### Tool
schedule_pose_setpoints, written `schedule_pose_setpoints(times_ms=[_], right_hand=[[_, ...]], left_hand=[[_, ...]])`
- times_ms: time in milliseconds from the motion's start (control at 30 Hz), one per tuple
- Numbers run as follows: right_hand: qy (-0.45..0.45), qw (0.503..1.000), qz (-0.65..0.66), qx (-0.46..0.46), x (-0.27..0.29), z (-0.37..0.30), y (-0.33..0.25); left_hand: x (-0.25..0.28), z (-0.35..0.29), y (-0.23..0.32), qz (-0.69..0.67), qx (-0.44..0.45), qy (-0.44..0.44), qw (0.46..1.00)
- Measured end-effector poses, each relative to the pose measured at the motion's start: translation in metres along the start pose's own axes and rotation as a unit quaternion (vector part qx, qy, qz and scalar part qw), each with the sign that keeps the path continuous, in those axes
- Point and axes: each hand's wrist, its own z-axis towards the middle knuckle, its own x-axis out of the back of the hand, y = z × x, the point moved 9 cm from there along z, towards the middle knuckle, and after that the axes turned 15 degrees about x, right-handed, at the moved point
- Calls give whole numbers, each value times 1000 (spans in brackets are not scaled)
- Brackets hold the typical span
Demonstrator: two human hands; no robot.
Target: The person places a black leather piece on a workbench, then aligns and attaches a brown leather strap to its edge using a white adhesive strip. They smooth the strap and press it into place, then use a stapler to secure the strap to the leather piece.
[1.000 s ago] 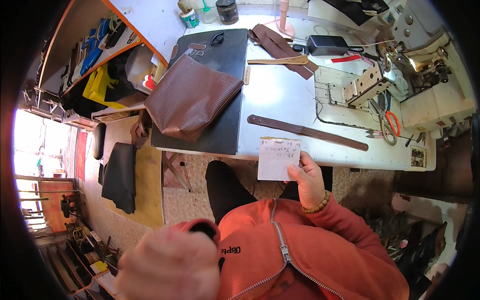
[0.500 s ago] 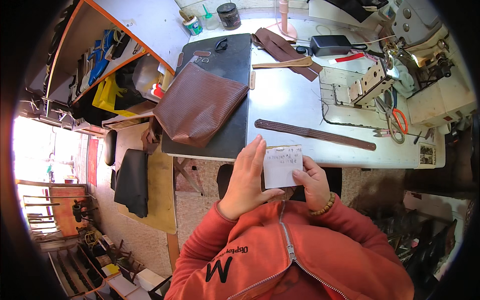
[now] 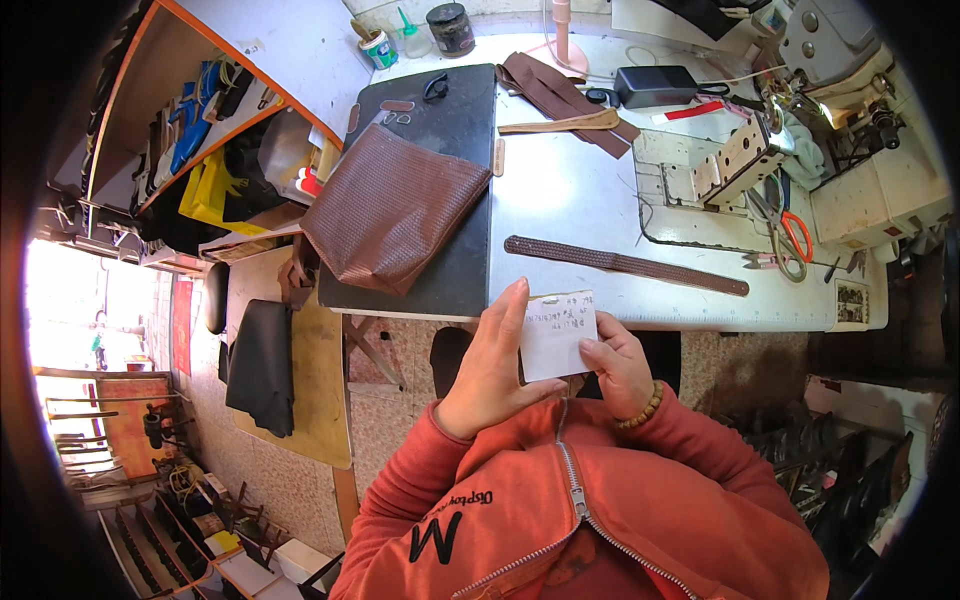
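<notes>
A small white notepad with handwriting on its top sheet is held up in front of my chest. My right hand pinches its right edge, thumb across the front. Along the pad's left edge stands my left hand, fingers stretched up and thumb out below the lower edge. Beyond the pad, a brown woven-pattern leather strap lies across the white table. To the left, a brown woven-pattern leather bag rests on a black mat.
A sewing machine stands at the right, with orange-handled scissors beside it. Brown leather strips and a black box lie at the back. Left are an orange-edged shelf and a lower table holding black material.
The notepad and both hands have shifted very slightly left in the picture, and the pad is tilted a little more. The grip looks the same. The whole view has moved slightly.
</notes>
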Motion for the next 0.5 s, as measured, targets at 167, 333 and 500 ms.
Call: schedule_pose_setpoints(times_ms=[167,333,500], right_hand=[[-5,998,62,-3,-2,0,3],[-99,991,-8,89,-11,1,-5],[-39,979,194,-36,-6,-3,23]], left_hand=[[-1,0,-1,-16,13,0,1000],[-1,0,1,-37,8,1,999],[-4,-1,5,-24,-5,10,1000]])
